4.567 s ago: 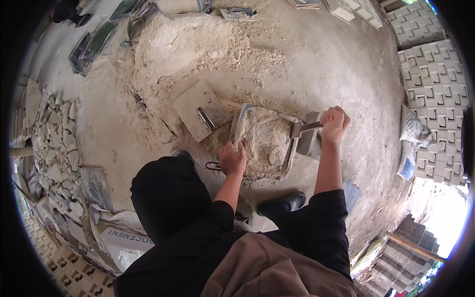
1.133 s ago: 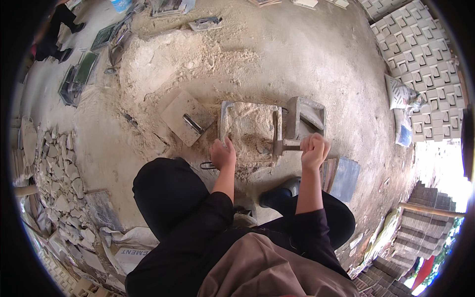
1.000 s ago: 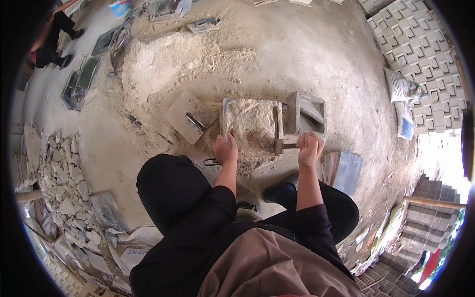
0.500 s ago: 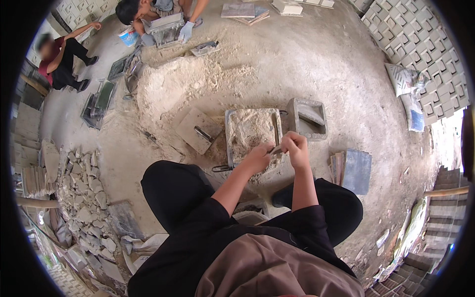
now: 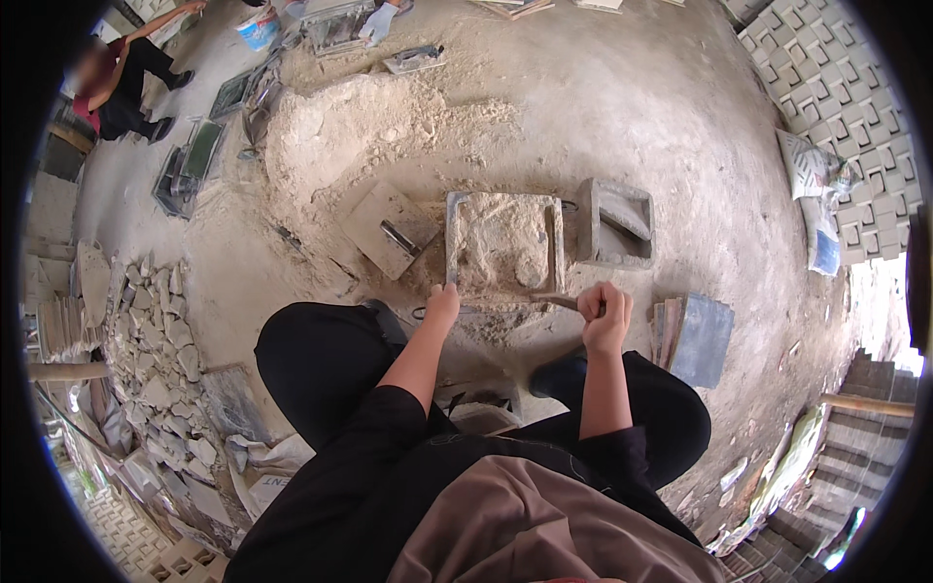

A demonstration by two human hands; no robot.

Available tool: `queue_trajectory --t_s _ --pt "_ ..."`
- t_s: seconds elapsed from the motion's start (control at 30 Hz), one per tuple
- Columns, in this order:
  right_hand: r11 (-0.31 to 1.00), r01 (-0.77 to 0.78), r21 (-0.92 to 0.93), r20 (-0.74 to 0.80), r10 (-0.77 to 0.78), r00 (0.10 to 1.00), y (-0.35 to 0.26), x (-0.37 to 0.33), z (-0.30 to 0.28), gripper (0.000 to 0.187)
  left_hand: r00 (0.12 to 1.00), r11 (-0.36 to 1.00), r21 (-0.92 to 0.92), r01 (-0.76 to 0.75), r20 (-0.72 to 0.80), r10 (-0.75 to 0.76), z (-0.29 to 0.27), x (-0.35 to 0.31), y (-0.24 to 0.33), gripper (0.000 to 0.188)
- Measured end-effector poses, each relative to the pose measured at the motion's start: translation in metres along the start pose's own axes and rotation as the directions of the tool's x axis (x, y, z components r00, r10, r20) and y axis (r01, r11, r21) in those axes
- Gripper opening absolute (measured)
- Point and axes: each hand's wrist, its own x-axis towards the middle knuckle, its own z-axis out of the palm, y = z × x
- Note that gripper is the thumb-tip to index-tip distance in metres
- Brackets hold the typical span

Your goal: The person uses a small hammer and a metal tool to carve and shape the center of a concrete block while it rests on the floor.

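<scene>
Right hand grips a scraper at the near edge of a filled mould

The mould sits on the floor just in front of the person's feet, a square frame packed with a pale, crumbly mix. The mix has an uneven surface, with a rounded lump toward the near right corner. The right hand's fingers are clenched around the scraper's handle, and its blade points left, by the near right corner of the mould. The left hand is at the near left corner, its fingers bent and touching the frame; whether they grasp it firmly, I cannot tell.

Left of the mould, a square board lies tilted like a diamond, with a shiny metal handle on it. Just right of the mould stands a grey box with a slanting piece inside. Nearer the person's right knee, flat plates lie overlapping.

Beyond the board spreads a heap of loose, pale material, with a trowel past it. Broken chunks cover the floor at far left. At the upper left sits another person in dark trousers; near a bucket, a co-worker's gloved hand shows at the top edge. Bags lean by patterned blocks on the right.
</scene>
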Motion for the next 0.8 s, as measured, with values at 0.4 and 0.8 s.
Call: queue_trajectory --t_s 0.4,0.8 --pt "0.996 0.067 -0.062 -0.07 -0.071 0.995 0.008 -0.011 0.01 0.041 0.948 0.799 -0.516 0.31 0.106 -0.299 0.022 0.001 0.014 0.062" --pt "0.987 -0.027 -0.159 0.069 0.038 0.997 0.0 -0.019 0.031 0.042 0.947 0.84 -0.494 0.227 -0.089 -0.308 0.029 0.0 0.023 0.055"
